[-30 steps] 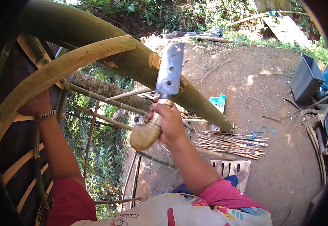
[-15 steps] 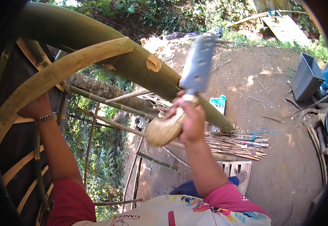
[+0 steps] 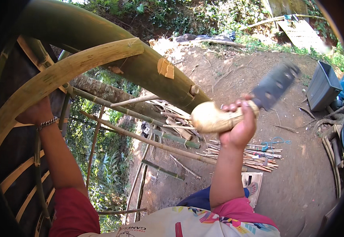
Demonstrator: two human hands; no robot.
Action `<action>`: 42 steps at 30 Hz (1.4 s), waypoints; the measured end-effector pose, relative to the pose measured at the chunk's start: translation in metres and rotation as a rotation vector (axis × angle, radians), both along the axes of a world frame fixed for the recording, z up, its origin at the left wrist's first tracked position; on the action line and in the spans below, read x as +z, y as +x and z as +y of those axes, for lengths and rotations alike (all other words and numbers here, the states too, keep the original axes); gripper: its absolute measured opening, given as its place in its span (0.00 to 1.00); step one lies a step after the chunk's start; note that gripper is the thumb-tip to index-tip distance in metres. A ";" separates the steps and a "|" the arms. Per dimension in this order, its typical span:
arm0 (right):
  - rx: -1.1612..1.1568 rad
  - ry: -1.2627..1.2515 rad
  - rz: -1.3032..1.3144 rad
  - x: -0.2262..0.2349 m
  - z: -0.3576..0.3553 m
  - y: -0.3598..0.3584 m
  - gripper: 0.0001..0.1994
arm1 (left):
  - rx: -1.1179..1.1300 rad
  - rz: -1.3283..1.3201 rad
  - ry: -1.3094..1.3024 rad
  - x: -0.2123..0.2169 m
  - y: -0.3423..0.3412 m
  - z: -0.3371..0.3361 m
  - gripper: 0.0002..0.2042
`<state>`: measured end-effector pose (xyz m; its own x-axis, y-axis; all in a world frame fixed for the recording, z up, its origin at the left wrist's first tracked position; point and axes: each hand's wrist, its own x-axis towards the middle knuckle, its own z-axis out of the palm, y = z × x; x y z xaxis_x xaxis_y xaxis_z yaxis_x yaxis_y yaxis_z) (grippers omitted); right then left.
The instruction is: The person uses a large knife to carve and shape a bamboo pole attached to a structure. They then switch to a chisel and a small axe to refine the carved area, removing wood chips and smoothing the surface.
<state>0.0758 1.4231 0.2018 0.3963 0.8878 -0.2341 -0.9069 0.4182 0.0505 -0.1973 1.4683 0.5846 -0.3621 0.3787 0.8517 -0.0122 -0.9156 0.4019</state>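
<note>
Comes to one left hand (image 3: 36,111), one right hand (image 3: 239,125), one broad knife (image 3: 273,89), one chain bracelet (image 3: 48,123), one thick green bamboo pole (image 3: 140,75), one wide split-bamboo length (image 3: 71,61), one grey bin (image 3: 322,87), one foot (image 3: 253,188), and one pile of thin sticks (image 3: 255,161) too crowded to count.

From my end I see sun-dappled brown ground (image 3: 298,166), leafy plants (image 3: 207,17) beyond it, and a grey bin (image 3: 322,91) at right.
</note>
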 end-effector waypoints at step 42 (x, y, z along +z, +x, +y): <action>1.120 -1.974 -0.979 -0.448 -0.596 0.121 0.13 | 1.810 0.925 0.648 0.007 -0.077 0.032 0.43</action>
